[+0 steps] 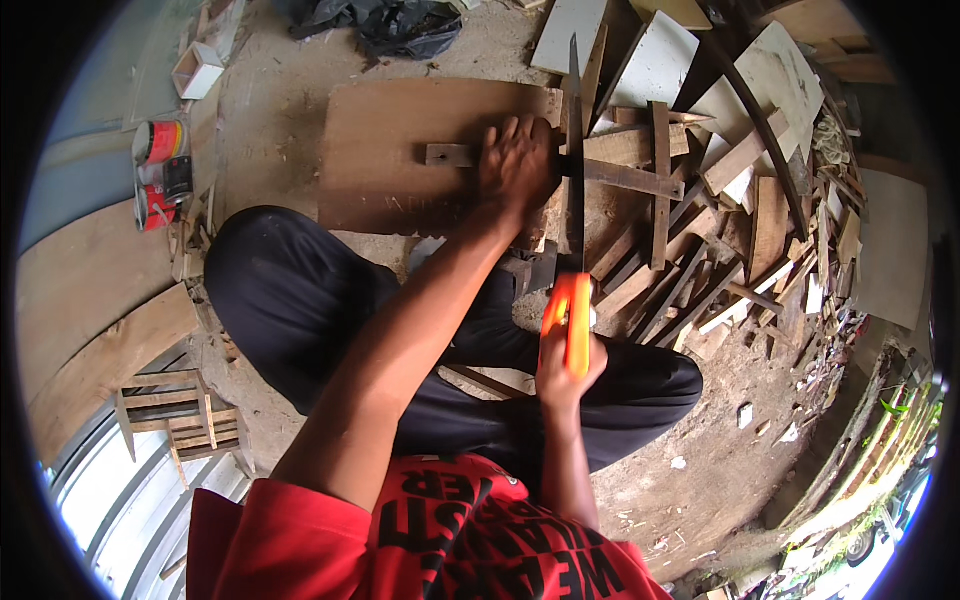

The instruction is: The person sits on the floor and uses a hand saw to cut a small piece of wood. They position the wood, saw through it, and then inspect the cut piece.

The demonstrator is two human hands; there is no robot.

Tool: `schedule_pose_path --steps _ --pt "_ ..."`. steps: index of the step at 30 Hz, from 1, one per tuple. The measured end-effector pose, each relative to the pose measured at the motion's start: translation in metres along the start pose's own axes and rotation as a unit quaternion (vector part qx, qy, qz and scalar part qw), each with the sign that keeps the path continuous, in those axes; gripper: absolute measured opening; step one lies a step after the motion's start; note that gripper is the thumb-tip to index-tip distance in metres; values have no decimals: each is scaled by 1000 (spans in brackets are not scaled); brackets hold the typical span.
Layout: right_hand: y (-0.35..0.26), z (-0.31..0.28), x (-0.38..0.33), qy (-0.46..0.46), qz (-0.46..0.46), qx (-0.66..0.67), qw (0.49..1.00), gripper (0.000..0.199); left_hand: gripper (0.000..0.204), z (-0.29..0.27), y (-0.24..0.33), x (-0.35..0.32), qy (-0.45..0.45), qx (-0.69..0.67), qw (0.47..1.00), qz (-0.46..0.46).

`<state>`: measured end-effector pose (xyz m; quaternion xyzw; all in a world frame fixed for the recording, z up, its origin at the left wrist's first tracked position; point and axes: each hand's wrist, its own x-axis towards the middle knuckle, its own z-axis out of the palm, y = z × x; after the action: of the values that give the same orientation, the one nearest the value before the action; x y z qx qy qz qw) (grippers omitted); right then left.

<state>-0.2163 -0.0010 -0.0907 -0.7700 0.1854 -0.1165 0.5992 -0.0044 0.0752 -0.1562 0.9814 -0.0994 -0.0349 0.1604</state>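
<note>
A hand saw (pixel 575 190) with an orange handle stands across a narrow wooden strip (pixel 620 178), its blade pointing away from me. My right hand (pixel 572 365) is wrapped round the saw's handle, close to my bent right knee. My left hand (pixel 517 165) presses down on the strip just left of the blade, fingers curled over it. Under that hand lies a brown plywood board (pixel 385 120), flat on the ground. The strip runs from the board out past the blade to the right. Whether the teeth have cut into the wood cannot be made out.
A heap of wood offcuts (pixel 765 215) spreads over the right side, with white panels (pixel 655 65) behind it. Black plastic bags (pixel 400 25) lie at the far side. Red paint cans (pixel 158 175) and a small slatted wooden piece (pixel 185 415) are on the left.
</note>
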Motion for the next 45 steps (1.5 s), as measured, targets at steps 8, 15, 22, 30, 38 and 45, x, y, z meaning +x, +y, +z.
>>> schedule_pose_path --steps 8,15,22,30,38,45 --pt "9 -5 -12 -29 1 1 1000 10 12 32 -7 6 263 35 963 39" --pt "1 -41 -60 -48 -22 -85 995 13 11 17 -8 3 184 13 982 39" --pt "1 26 75 -3 -11 6 1000 11 25 19 6 6 76 12 997 1" --pt "0 -66 -100 -57 -8 -117 991 4 31 17 -5 2 114 18 993 12" --pt "-11 24 84 2 39 16 999 17 12 5 7 6 135 3 990 49" --pt "16 -36 -68 -54 -14 -105 993 11 27 25 -8 2 163 60 984 34"
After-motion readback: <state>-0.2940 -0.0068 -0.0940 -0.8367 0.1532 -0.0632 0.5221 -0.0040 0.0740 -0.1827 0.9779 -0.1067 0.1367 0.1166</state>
